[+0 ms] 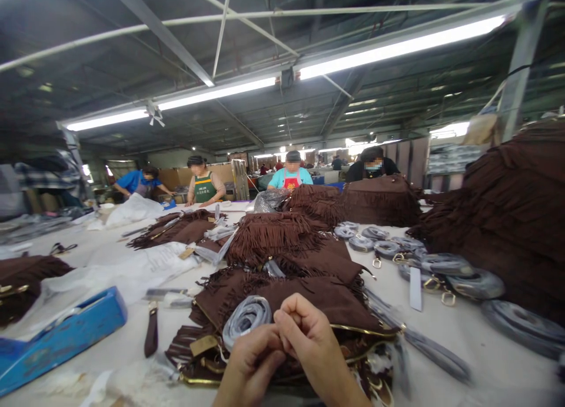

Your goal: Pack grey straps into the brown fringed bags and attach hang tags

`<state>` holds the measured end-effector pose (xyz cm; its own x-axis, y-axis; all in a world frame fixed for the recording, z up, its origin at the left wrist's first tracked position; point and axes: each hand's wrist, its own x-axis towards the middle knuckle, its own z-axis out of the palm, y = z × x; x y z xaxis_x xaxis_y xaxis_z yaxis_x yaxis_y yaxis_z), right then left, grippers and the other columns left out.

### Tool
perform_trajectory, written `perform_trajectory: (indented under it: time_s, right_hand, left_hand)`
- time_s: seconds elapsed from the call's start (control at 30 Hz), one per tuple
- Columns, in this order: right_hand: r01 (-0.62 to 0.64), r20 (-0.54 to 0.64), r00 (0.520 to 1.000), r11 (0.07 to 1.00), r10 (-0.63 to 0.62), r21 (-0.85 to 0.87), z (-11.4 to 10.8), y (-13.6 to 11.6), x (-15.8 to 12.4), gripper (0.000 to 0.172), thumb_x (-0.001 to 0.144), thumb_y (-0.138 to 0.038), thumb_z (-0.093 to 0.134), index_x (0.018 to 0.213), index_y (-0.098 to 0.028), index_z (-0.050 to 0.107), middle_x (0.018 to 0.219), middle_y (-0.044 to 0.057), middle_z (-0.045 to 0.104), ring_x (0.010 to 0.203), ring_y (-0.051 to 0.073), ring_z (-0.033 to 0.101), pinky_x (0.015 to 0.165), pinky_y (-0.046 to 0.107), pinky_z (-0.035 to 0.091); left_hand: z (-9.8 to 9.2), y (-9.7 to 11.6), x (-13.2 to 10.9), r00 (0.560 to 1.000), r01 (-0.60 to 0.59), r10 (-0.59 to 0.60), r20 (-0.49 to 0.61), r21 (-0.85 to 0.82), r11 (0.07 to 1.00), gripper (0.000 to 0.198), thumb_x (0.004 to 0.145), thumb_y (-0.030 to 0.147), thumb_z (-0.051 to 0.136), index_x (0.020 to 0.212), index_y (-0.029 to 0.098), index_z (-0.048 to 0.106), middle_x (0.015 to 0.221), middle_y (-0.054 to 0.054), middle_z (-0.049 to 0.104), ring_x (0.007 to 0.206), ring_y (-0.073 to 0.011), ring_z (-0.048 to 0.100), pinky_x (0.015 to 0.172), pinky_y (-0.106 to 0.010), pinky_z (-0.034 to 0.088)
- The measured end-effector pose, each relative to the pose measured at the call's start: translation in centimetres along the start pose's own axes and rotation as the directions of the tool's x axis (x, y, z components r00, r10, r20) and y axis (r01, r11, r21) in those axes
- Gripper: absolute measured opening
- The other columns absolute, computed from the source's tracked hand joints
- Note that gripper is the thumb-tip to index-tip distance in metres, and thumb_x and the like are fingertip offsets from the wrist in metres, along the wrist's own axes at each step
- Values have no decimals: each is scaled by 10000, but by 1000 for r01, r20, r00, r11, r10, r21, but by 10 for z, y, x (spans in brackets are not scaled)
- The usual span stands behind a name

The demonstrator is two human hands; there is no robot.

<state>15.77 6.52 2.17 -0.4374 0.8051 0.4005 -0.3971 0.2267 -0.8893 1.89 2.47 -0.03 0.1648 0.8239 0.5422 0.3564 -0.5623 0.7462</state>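
Observation:
My left hand [256, 355] and my right hand [306, 330] meet fingertip to fingertip, both pinched closed. Whatever sits between the fingers is too small or hidden to make out. Just beyond the left hand lies a coiled strap in clear plastic wrap [246, 320], resting on a dark brown fringed bag [324, 298]. The bag lies flat under both hands, its gold zipper edge [362, 329] running to the right and its mouth partly open toward me. A tan tag [203, 344] rests on the bag's left side.
More fringed bags [271, 233] stand behind, with a tall brown pile [507, 213] at right. Several wrapped strap coils [450, 264] lie right of the bag. A blue tape dispenser [66, 336] and a brown wrist strap [151, 330] are at left. Several co-workers [205, 183] work across the table.

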Motion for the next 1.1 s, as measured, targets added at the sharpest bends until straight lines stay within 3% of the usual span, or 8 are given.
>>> perform_trajectory:
  time_s: [0.1, 0.23, 0.3, 0.43, 0.53, 0.7, 0.93, 1.1]
  right_hand:
    - [-32, 1, 999, 992, 32, 119, -3, -2, 2, 424, 867, -560, 629, 713, -188, 496, 541, -69, 469, 464, 64, 387, 460, 177, 336]
    - [-56, -161, 983, 978, 89, 201, -22, -6, 11, 467, 800, -647, 636, 893, -189, 643, 956, 76, 658, 834, 197, 615, 579, 245, 507]
    - [-94, -217, 971, 995, 100, 40, -32, -9, 14, 494, 755, -648, 667, 892, -174, 677, 873, 69, 656, 713, 173, 605, 464, 201, 434]
    - [-193, -56, 981, 964, 186, -185, -34, -11, 13, 425, 727, -526, 694, 886, -132, 705, 567, -29, 541, 404, 61, 382, 378, 177, 256]
    - [-228, 10, 972, 955, 234, -187, -24, -7, 10, 413, 720, -480, 678, 929, -126, 719, 542, -39, 523, 396, 63, 360, 377, 185, 246]
    - [-103, 35, 993, 981, 110, -161, -14, 2, 8, 264, 764, -409, 679, 724, -150, 704, 548, -35, 519, 490, 85, 419, 476, 198, 343]
    - [-74, 83, 993, 992, 83, -103, -15, 8, 6, 240, 787, -409, 705, 797, -172, 744, 642, -18, 589, 542, 101, 486, 533, 206, 405]
    - [-130, 44, 990, 990, 132, -47, -18, 10, 7, 333, 779, -494, 716, 773, -162, 689, 575, -29, 568, 443, 68, 432, 393, 156, 320]
  left_hand:
    - [3, -5, -1, 997, 52, -52, -55, -7, 999, 273, 910, 364, 554, 725, 184, 644, 701, -27, 627, 682, -160, 560, 657, -230, 417]
    - [5, -15, -3, 977, 116, -130, -167, -90, 989, 322, 897, 419, 575, 689, 178, 623, 682, -21, 615, 677, -158, 557, 663, -231, 418]
    - [5, -18, -4, 966, 131, -157, -207, -132, 983, 338, 894, 442, 579, 688, 177, 621, 685, -22, 617, 685, -160, 564, 671, -233, 423]
    - [6, -21, -5, 965, 131, -155, -212, -124, 984, 352, 887, 464, 586, 687, 178, 621, 677, -19, 611, 671, -156, 555, 652, -231, 416]
    - [6, -21, -5, 971, 118, -138, -194, -109, 987, 355, 892, 468, 576, 689, 179, 612, 677, -17, 600, 669, -153, 546, 647, -230, 412]
    - [6, -15, -3, 976, 153, -167, -140, -109, 982, 390, 883, 508, 564, 683, 174, 595, 675, -22, 580, 675, -160, 531, 647, -238, 414]
    - [8, -11, -2, 972, 158, -177, -155, -126, 979, 430, 856, 550, 579, 653, 172, 587, 649, -21, 566, 639, -152, 510, 607, -235, 413]
    - [10, -13, -4, 933, 222, -273, -235, -221, 950, 442, 826, 587, 602, 678, 170, 592, 626, -15, 600, 553, -126, 536, 524, -210, 435]
